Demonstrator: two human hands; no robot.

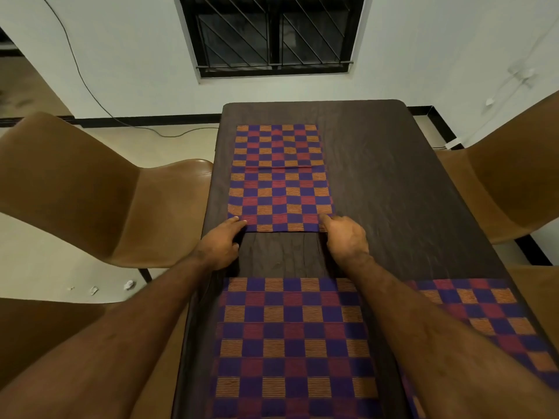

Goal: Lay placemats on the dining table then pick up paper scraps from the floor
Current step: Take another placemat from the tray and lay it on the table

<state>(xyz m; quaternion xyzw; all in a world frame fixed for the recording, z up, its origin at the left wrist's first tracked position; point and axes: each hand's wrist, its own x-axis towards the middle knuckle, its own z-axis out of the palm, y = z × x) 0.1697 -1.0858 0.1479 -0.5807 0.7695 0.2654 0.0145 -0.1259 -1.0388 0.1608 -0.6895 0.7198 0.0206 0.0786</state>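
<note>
A dark wood-grain table (393, 182) with rounded far corners is set lengthwise toward a white wall with a barred black window (272, 34). At the near edge of the far placemat (279, 176) both grips are seen: the left hand (219, 244) is laid at its near-left corner, fingers stretched flat onto the cloth and thumb tucked beneath the palm side, while the right hand (346, 237) is set at the near-right corner with the index finger pressed on the fabric and the other fingers curled. Whether the cloth edge is pinched or merely pressed flat cannot be told. Both bare forearms are extended straight forward over the table.

The far placemat is a woven rectangle checked in purple, red and orange stripes, lying flat with a crease across its middle. A second placemat (290, 343) of the same weave is spread nearer, between the forearms, and a third (490, 322) is partly shown at the right edge.

Tan, smooth, moulded chairs are placed at the left (90, 192) and right (508, 182). On the pale floor (169, 146) beneath the left chair, small white paper scraps (128, 285) are scattered. A black cable (90, 92) is trailed down the wall.
</note>
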